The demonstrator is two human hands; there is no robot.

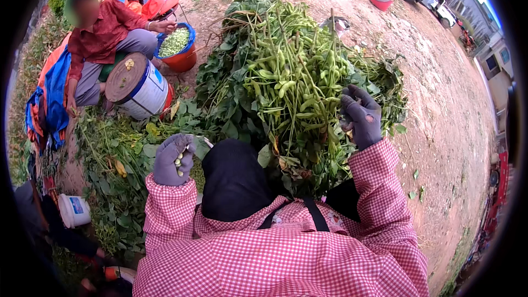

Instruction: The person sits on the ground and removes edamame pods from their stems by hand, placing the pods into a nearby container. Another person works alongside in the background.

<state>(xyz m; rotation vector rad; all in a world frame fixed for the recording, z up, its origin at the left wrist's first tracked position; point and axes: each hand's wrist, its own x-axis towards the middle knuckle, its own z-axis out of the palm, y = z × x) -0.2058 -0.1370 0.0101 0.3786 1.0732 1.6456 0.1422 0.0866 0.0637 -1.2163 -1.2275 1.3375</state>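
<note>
Soybean plants with green pods [288, 70] are heaped over my lap and in front of me, stems and leaves tangled. My right hand [363, 117], in a worn grey glove, is at the heap's right side with fingers bent near the pods; whether it grips one is hidden. To the left of my knee, my grey-gloved left hand [173, 161] is closed around several small light-green beans [178, 161] showing between its fingers. Beneath and beside that hand, a container of green beans [199, 175] is partly hidden by my sleeve and black-clad knee [235, 177].
At left, a seated person [103, 37] is beside a red bucket [177, 55] of green beans and an upturned paint pail [142, 86]. A white tub [74, 210] and another person's arm [74, 239] are lower left. Stripped plants [119, 173] cover the ground.
</note>
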